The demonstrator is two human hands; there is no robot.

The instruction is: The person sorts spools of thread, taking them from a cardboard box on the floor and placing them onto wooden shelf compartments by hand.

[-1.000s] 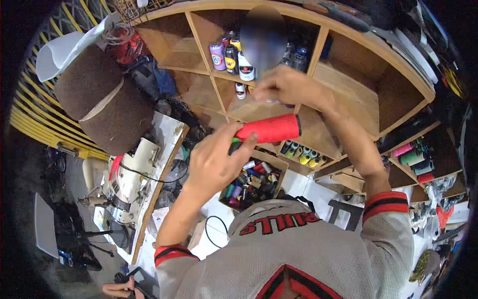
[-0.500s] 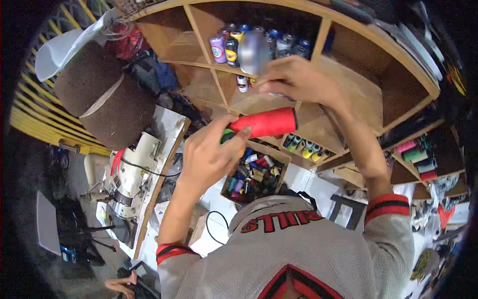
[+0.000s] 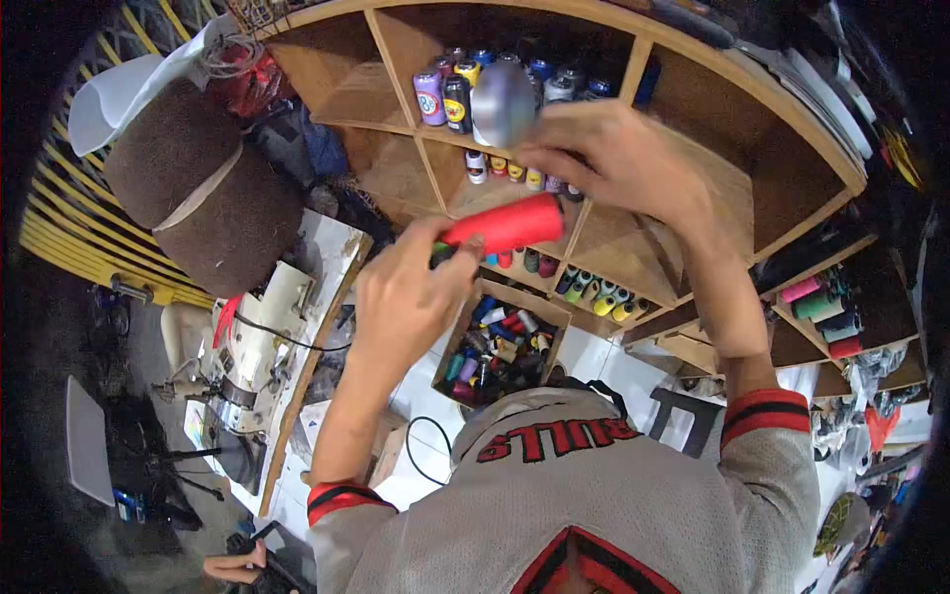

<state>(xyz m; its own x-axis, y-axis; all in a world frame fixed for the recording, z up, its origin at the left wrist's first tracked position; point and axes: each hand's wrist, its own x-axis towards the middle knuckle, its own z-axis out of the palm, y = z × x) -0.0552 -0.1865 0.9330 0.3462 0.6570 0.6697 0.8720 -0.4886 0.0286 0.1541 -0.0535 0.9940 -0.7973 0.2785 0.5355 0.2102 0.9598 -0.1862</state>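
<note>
The left hand, left of centre in the frame, has its grip wrapped around one end of a red spool, thumb below and fingers over the top. The spool sits at mid-frame, slanted, its free end pointing right and slightly up. Above it, right of centre, the right hand has its fingers bent together; I cannot tell whether its grip pinches anything (the fingertips lie beside a blurred patch). Beyond both hands, a wooden shelf fills the top of the frame, with labelled cylinders standing in its upper middle compartment. Below the red spool, near the centre, a box holds many small spools. At the left, a sewing machine stands on a desk.
</note>
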